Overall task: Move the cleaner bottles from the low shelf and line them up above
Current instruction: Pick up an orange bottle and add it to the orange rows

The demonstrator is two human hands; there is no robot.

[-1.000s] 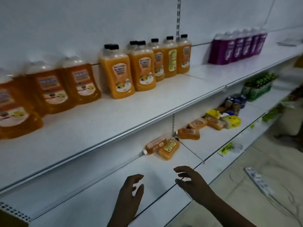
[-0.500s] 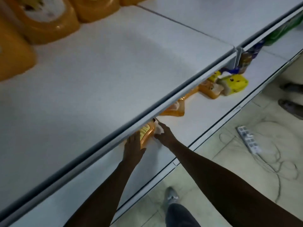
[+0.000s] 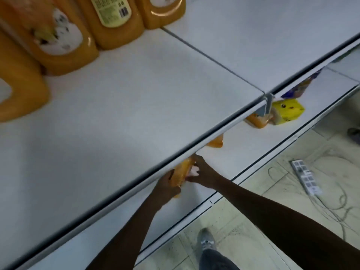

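Below, left hand (image 3: 165, 187) and right hand (image 3: 202, 173) grip one orange bottle (image 3: 182, 173); four bottles (image 3: 115, 20) above.

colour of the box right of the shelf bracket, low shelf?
Yellow box, with a cartoon face; head view.

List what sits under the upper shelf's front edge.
Both hands, left hand and right hand, grip an orange bottle; another orange bottle peeks out farther along. The shelf edge hides their tops.
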